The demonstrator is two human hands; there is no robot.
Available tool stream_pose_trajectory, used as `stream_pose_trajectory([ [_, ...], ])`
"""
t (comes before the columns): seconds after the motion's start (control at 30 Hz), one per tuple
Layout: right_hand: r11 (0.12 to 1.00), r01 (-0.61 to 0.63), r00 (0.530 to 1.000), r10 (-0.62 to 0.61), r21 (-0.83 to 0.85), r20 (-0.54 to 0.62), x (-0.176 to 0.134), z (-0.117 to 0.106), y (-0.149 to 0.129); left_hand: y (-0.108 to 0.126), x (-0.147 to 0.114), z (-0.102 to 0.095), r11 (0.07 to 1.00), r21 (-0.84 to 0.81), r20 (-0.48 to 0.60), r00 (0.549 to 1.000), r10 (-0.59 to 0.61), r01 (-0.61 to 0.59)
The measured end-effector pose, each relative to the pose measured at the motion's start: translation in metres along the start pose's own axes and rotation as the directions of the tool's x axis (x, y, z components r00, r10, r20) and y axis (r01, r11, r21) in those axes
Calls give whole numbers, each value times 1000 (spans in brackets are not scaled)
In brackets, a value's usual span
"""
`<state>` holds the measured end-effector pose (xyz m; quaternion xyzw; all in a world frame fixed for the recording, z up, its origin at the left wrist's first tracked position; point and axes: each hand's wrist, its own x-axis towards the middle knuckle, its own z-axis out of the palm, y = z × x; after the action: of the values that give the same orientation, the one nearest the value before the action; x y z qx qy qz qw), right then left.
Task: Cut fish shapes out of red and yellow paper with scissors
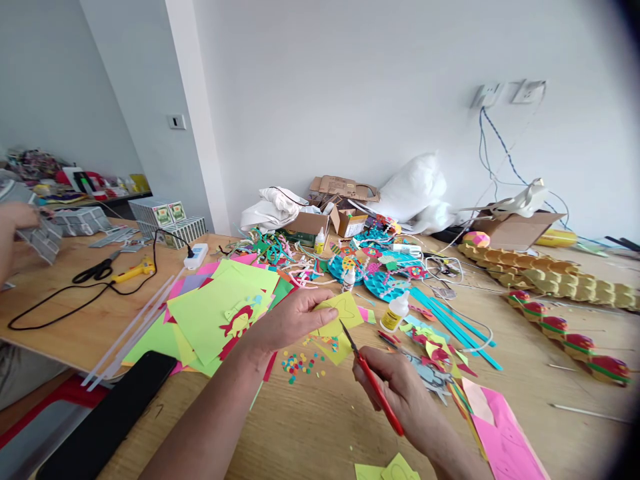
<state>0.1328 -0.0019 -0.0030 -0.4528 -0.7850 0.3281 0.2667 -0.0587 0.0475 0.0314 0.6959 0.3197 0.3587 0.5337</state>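
Note:
Pinched between the thumb and fingers of my left hand (295, 317) is a piece of yellow paper (345, 312) with a pencilled fish outline. My right hand (393, 380) grips red-handled scissors (377, 387), their blades meeting the paper's lower edge. Below the paper lie another yellow scrap (340, 350) and a scatter of small coloured paper dots (300, 365). A red and yellow paper fish (239, 325) rests on the stack of coloured sheets (200, 320) left of my left hand. Just beyond my right hand stands a white glue bottle (395, 312).
A black phone-like slab (115, 413) lies front left, near a yellow glue gun (133, 270) and black scissors (94, 270). Blue strips (457, 327), pink paper (503, 427) and painted egg-carton strips (555, 327) lie right. Another person's hand (20, 217) is far left.

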Motion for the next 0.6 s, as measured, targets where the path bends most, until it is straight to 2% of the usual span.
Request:
stream_pose_trajectory([
  [0.6,1000,14,1000,-14,-9,-19,0,1,2,-2,0,1,999,-37,3,1000,4,-4],
])
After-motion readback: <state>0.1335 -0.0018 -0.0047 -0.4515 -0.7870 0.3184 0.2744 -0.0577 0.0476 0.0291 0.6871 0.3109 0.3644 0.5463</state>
